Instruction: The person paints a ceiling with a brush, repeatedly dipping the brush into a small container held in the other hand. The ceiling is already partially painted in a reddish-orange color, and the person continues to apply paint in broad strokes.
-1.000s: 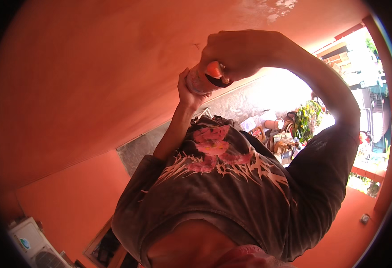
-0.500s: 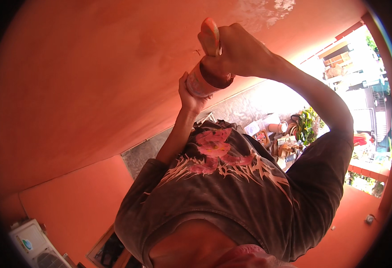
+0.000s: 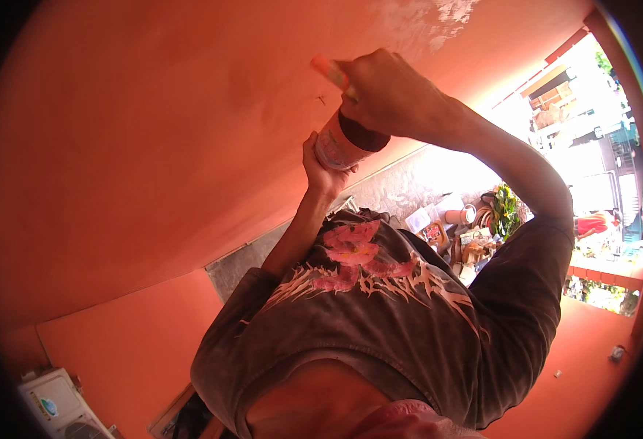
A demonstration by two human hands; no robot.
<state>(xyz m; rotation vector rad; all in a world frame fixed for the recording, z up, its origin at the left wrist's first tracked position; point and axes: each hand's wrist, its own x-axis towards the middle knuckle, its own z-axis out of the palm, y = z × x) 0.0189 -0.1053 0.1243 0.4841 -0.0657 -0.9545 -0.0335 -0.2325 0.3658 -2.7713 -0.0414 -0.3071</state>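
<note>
My left hand is raised in front of my chest and grips a small round jar with a pale label and a dark rim. Just above it, my right hand is closed around a thin tool with an orange end. The tool's tip points up and left, close against the orange painted surface. My right hand's fingers hide the rest of the tool. My dark grey printed shirt fills the lower middle of the view.
A pale, patchy spot shows in the orange paint at the top. A white boxed appliance sits at lower left. Pots, containers and a green plant crowd a grey floor strip on the right, with bright buildings beyond.
My right hand has lifted away from the jar's mouth, and the orange-ended tool has swung up and left toward the painted surface. The jar in my left hand stayed about where it was.
</note>
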